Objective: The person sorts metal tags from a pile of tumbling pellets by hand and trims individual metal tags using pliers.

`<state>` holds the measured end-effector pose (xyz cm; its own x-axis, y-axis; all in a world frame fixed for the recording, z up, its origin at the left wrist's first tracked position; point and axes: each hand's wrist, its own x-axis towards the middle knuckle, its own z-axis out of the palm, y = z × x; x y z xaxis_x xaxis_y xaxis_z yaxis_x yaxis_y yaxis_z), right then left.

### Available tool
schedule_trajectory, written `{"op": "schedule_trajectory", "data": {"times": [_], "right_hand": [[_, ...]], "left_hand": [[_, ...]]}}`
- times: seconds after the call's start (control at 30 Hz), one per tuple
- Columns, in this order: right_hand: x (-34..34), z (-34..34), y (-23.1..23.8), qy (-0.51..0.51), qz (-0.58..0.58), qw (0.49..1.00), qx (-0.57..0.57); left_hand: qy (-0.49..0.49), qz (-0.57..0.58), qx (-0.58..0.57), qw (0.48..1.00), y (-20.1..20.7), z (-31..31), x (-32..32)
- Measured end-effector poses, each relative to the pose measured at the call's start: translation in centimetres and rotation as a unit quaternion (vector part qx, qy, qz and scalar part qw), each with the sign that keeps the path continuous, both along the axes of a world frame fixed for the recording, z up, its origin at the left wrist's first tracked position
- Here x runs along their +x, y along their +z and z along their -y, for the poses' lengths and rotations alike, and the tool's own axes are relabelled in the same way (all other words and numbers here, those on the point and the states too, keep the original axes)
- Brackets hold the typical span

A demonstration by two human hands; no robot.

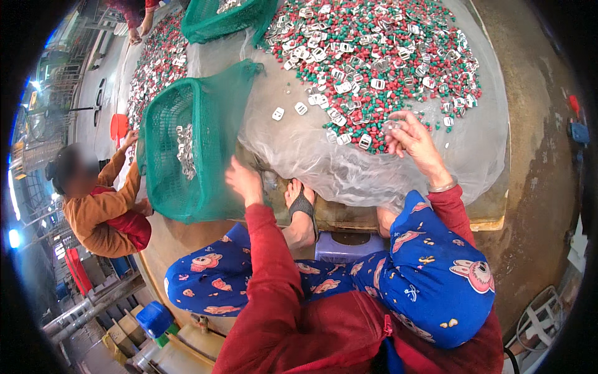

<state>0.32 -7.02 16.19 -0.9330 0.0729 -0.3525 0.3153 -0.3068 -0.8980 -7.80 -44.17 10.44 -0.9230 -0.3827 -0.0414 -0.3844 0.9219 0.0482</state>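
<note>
In front of me lies a broad heap of small red and green pellets (374,56) mixed with silver slotted metal buckles (377,83), spread on a clear plastic sheet (293,162). At the heap's near edge, my right hand (414,140) pinches a silver buckle (392,126) between thumb and fingers; the fingers partly cover it. My left hand (244,181) is beside the right side of a green mesh-lined basket (200,118), fingers apart and nothing visible in them. A small pile of silver buckles (185,149) lies inside that basket.
A second green basket (205,31) stands farther off. To the left, a co-worker (106,206) in a brown jacket reaches toward the near basket, beside a red container (118,126). Another person's hands (140,31) are at the far left heap. A purple stool (349,247) stands below me.
</note>
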Motion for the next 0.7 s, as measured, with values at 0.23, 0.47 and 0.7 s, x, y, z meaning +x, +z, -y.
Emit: {"op": "schedule_trajectory", "data": {"times": [0.23,0.47,0.7], "right_hand": [[-1.7,4.4,2.1,0.036,-0.009,0.965,-0.258],[-1.6,5.3,1.4,-0.07,-0.022,0.918,-0.389],[-0.6,4.2,0.9,-0.118,0.013,0.9,-0.419]], "left_hand": [[-0.185,0.064,0.722,0.663,8.0,-16.8,1.3],[-0.053,0.029,0.847,0.529,5.7,-20.8,3.6],[-0.025,0.03,0.861,0.507,6.0,-22.4,4.5]]}}
